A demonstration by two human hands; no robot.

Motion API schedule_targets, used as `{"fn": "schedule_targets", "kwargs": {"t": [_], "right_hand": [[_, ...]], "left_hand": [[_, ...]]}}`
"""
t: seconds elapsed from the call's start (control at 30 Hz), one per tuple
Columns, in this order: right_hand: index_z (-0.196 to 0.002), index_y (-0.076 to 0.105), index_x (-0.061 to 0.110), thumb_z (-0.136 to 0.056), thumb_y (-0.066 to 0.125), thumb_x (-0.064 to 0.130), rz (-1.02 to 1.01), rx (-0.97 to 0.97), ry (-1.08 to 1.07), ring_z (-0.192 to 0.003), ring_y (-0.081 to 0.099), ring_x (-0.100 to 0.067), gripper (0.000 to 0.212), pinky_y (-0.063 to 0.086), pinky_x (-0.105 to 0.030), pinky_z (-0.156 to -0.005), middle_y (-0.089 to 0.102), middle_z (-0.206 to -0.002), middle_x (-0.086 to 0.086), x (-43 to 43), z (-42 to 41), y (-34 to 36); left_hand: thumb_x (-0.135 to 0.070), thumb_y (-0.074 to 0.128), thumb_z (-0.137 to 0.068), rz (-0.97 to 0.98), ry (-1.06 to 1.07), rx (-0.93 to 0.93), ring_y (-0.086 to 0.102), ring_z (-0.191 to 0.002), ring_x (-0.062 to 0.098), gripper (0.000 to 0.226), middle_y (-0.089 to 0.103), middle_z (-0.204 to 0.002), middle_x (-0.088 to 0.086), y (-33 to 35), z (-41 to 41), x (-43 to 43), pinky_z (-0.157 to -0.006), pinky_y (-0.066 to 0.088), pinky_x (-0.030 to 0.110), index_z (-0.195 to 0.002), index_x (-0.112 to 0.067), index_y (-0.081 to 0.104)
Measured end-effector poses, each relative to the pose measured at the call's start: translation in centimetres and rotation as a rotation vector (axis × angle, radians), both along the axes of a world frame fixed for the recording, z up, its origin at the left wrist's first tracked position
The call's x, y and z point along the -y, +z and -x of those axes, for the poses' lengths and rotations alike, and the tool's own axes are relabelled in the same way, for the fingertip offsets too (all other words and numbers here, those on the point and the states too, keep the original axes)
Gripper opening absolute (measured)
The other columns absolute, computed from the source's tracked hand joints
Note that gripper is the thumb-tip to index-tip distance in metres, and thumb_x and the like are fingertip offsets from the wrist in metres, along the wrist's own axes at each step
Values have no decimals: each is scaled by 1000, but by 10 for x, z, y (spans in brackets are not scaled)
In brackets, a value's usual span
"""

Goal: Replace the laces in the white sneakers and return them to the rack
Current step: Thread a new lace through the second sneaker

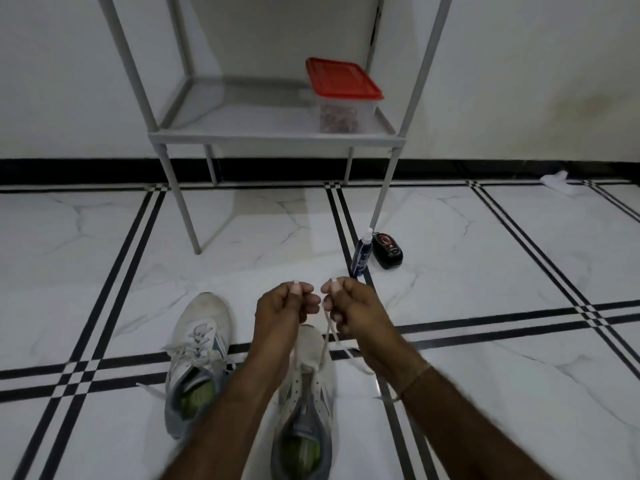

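The left hand (285, 304) and right hand (349, 304) were curled side by side, each pinching a tip of the white lace (326, 334) above the toe of the near sneaker (308, 393), which was partly hidden by the forearms; the laced second sneaker (197, 358) lay at its 9 o'clock. Both sat on a white marble floor (502, 254) striped black, below a white wall. At 12 o'clock stood the grey rack (273, 133) holding a red-lidded box (343, 81) with blurred contents, with a blue bottle (362, 252) and black object (388, 249) at 1 o'clock and a white rag (557, 181) at 2.
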State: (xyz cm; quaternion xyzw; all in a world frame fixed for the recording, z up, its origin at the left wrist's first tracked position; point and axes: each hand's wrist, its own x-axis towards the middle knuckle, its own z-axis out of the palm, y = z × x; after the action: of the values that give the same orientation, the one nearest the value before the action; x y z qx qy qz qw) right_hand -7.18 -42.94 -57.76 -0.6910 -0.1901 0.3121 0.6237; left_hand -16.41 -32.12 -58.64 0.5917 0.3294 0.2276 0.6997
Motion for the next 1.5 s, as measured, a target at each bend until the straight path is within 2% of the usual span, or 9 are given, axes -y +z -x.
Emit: {"fn": "schedule_targets", "kwargs": {"t": [0.17, 0.33, 0.5, 0.67, 0.77, 0.87, 1.1, 1.23, 1.5], "right_hand": [[-101, 67, 14, -109, 47, 21, -136, 99, 12, -60, 44, -6, 22, 34, -17, -52, 64, -79, 3, -15, -17, 73], [-106, 68, 8, -109, 47, 21, -229, 205, 0, -62, 48, -8, 25, 38, -18, -54, 67, -85, -3, -21, -20, 126], [-106, 71, 8, -108, 49, 19, -295, 316, -18, -61, 50, -11, 24, 40, -19, -52, 69, -83, -5, -27, -18, 176], [-110, 73, 9, -106, 53, 19, -404, 354, -48, -60, 51, -8, 22, 42, -17, -53, 67, -74, 1, -34, -16, 214], [-109, 76, 18, -105, 55, 21, -458, 380, -64, -63, 53, -10, 21, 45, -18, -56, 74, -87, -4, -35, -15, 231], [-107, 77, 22, -105, 56, 22, -480, 423, -94, -68, 55, -12, 21, 49, -21, -59, 76, -99, -8, -35, -14, 246], [-109, 73, 13, -103, 58, 16, -536, 478, -91, -66, 58, -15, 17, 49, -24, -58, 72, -83, -6, -37, -17, 276], [-107, 73, 8, -102, 61, 16, -558, 484, -78, -67, 62, -14, 15, 49, -25, -58, 75, -87, -7, -40, -16, 289], [-109, 72, 5, -100, 64, 16, -584, 460, -49, -70, 65, -15, 16, 52, -25, -61, 78, -95, -9, -46, -20, 303]], "left_hand": [[-22, 46, -107, -64, -35, 132, 73, -92, 21, 27, 77, -93, 7, 74, -15, -13, -85, 56, 38, -99, -12, 69], [-21, 50, -106, -124, -23, 236, 71, -103, 22, 25, 77, -102, 6, 131, -21, -18, -92, 57, 40, -102, -12, 72], [-21, 52, -105, -187, -6, 328, 73, -93, 15, 22, 78, -96, 3, 187, -24, -18, -81, 55, 30, -104, -11, 72], [-21, 55, -103, -213, 1, 451, 71, -77, 11, 24, 76, -89, 13, 226, -26, -15, -66, 53, 18, -103, -7, 74], [-19, 59, -101, -244, 20, 505, 70, -81, 0, 21, 78, -91, 4, 243, -27, -14, -64, 50, 9, -102, -8, 76], [-17, 61, -99, -255, 13, 526, 70, -87, -3, 16, 78, -94, -5, 257, -27, -14, -68, 50, 8, -102, -14, 76], [-17, 67, -95, -286, 68, 568, 70, -83, 0, 12, 78, -90, -3, 285, -29, -20, -67, 51, 13, -100, -16, 78], [-24, 69, -94, -296, 95, 541, 70, -84, 4, 11, 77, -89, -5, 296, -33, -26, -69, 51, 23, -97, -20, 79], [-25, 72, -91, -327, 89, 540, 67, -76, -1, 10, 75, -84, -7, 308, -35, -38, -60, 51, 15, -96, -18, 78]]}}
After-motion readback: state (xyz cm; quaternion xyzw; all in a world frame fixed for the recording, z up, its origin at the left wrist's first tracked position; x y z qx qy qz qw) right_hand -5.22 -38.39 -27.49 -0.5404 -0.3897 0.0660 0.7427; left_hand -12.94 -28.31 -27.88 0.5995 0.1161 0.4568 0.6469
